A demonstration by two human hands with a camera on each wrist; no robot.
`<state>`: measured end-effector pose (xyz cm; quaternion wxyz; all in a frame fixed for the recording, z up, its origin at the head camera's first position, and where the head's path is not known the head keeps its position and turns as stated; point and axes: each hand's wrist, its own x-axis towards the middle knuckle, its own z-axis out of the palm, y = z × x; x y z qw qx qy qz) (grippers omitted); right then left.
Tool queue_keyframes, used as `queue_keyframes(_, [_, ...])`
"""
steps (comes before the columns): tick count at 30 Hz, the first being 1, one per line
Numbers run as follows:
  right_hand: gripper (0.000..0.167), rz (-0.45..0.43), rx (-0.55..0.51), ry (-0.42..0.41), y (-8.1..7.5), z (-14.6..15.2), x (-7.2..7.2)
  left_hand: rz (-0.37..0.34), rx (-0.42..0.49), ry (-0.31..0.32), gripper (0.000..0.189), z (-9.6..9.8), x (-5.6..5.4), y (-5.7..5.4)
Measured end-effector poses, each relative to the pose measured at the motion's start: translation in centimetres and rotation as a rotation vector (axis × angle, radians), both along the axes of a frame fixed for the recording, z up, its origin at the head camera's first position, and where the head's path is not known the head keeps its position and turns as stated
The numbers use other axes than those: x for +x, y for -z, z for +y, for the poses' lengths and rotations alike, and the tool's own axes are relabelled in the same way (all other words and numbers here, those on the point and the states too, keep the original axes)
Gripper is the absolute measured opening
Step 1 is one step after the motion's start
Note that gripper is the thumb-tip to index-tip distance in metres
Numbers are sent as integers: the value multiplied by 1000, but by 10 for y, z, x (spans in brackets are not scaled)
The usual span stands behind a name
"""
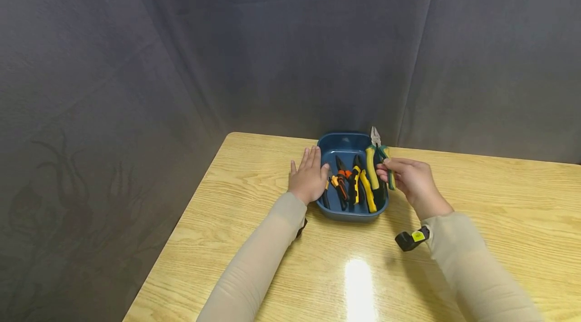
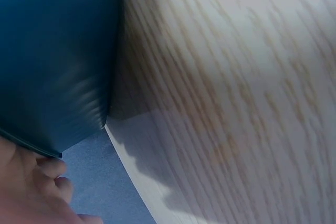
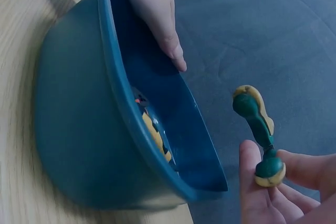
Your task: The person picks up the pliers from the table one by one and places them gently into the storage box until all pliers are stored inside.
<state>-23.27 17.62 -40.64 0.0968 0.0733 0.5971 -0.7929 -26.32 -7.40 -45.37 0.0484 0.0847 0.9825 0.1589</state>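
Observation:
A blue plastic bin stands near the table's back edge. My left hand rests along its left rim with the fingers straight; in the left wrist view those fingers lie at the bin's rim. Over the right side of the bin, my right hand pinches one handle of a pair of pliers with yellow-and-green grips. Their metal nose points toward the back and the handles are spread. In the right wrist view the handle ends show beside the rim, thumb and fingers at the lower one.
Inside the bin lie several hand tools, among them orange-and-black pliers, yellow-and-black pliers and a yellow handle. The wooden table extends to both sides. A dark cloth hangs behind and left of it.

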Motion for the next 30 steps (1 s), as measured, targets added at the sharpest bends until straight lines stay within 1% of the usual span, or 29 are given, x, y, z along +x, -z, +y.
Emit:
queue_keyframes(2, [32, 0, 10, 3, 0, -3, -1, -2, 1, -1, 66, 0, 0, 1])
queue_keyframes(7, [11, -10, 6, 12, -2, -11, -3, 0, 1, -5, 65, -1, 0, 2])
queue_keyframes(9, [6, -16, 3, 15, -2, -13, -3, 2, -1, -6, 65, -1, 0, 2])
queue_keyframes(12, [10, -19, 11, 15, -3, -16, -4, 1, -7, -9, 65, -1, 0, 1])
queue_keyframes(17, [37, -17, 24, 8, -3, -22, -5, 7, -1, -13, 64, -1, 0, 0])
queue_keyframes(18, [39, -17, 27, 6, -3, -23, -5, 9, -1, -13, 64, -1, 0, 0])
queue_keyframes(22, [32, -16, 22, 6, -2, -26, -6, 9, 1, -11, 65, 0, 0, 1])
queue_keyframes(24, [23, -21, 18, 13, -1, -29, -6, 3, 3, -9, 65, 1, 0, 0])
queue_keyframes(27, [17, -43, 6, 28, 1, -33, -6, -2, 11, -7, 65, 1, 2, -1])
queue_keyframes(29, [17, -60, 2, 39, 2, -36, -7, -6, 13, -6, 65, 1, 3, -2])
queue_keyframes(30, [20, -63, 4, 42, 3, -38, -7, -8, 12, -5, 65, 1, 4, -2])
